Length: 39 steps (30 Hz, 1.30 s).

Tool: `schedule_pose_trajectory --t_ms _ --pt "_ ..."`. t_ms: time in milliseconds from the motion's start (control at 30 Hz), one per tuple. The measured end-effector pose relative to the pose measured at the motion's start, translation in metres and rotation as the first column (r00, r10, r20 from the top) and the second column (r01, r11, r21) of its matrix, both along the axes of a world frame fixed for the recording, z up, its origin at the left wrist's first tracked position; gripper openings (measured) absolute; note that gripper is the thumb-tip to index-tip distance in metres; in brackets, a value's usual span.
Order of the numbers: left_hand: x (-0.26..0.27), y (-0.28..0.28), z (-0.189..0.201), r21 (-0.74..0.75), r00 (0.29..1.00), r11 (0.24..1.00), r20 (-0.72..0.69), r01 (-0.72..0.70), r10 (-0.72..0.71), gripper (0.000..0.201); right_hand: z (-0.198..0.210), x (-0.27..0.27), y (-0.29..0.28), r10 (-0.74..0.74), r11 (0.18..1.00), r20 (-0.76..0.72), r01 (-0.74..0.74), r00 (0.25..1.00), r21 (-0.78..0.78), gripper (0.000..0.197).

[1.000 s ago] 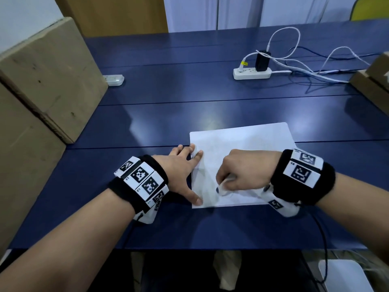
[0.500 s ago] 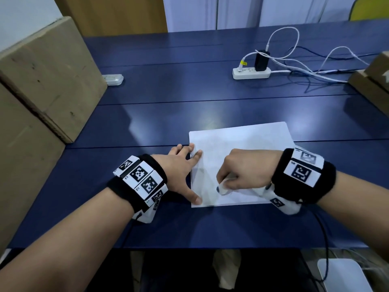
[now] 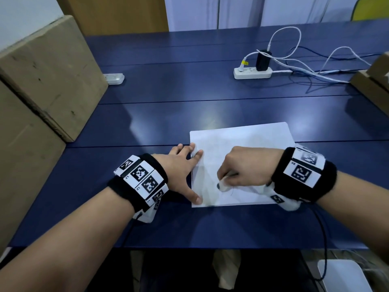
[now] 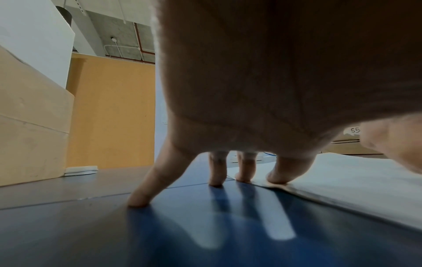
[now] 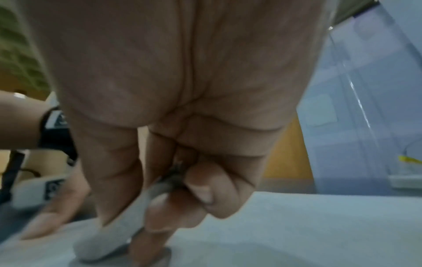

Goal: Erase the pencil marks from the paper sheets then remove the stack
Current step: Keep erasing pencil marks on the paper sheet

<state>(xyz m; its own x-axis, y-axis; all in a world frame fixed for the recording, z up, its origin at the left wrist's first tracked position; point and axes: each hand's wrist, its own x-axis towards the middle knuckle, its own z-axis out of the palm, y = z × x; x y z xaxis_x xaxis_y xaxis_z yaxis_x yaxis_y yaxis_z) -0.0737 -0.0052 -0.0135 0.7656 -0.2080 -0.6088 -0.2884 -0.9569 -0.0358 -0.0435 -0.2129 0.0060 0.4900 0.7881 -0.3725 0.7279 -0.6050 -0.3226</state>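
Observation:
A thin stack of white paper sheets lies on the blue table near its front edge, with faint pencil lines near its lower middle. My left hand lies spread along the stack's left edge, thumb and fingertips pressing it down. My right hand is curled round a white eraser and holds its dirty tip on the sheet. In the right wrist view the eraser stands tip-down on the paper, pinched between thumb and fingers, and the picture is blurred.
Big cardboard boxes stand along the table's left side. A white power strip with a black charger and loose cables lies at the back right, and more cardboard at the right edge. A small white device lies at the back left.
My right hand has shifted the eraser slightly to the right across the lower part of the sheet. My left hand stays pressed on the stack's left edge.

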Motion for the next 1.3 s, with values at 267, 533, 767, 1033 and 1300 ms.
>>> schedule_pose_trajectory --t_ms 267,533,767,1033,1300 --pt "0.000 0.001 0.000 0.000 1.000 1.000 0.016 0.000 0.000 0.139 -0.004 0.031 -0.002 -0.215 0.976 0.159 0.212 0.963 0.039 0.027" --pt "0.000 -0.002 0.003 0.020 1.000 1.000 0.011 0.000 0.000 0.139 0.000 0.002 0.005 -0.024 1.000 0.029 0.023 0.999 0.005 0.020" --pt "-0.001 -0.001 0.001 0.009 1.000 1.000 0.023 -0.001 0.001 0.139 -0.002 0.008 0.001 -0.107 0.993 0.092 0.101 0.990 0.065 0.023" --pt "0.001 -0.001 -0.001 0.023 1.000 1.000 0.016 0.002 -0.002 0.141 0.000 0.003 0.000 -0.059 0.997 0.029 0.058 0.998 0.043 0.019" --pt "0.001 -0.001 0.000 0.018 1.000 1.000 0.023 0.001 -0.002 0.141 0.003 -0.013 -0.002 0.043 0.998 -0.002 -0.042 0.999 0.046 0.017"
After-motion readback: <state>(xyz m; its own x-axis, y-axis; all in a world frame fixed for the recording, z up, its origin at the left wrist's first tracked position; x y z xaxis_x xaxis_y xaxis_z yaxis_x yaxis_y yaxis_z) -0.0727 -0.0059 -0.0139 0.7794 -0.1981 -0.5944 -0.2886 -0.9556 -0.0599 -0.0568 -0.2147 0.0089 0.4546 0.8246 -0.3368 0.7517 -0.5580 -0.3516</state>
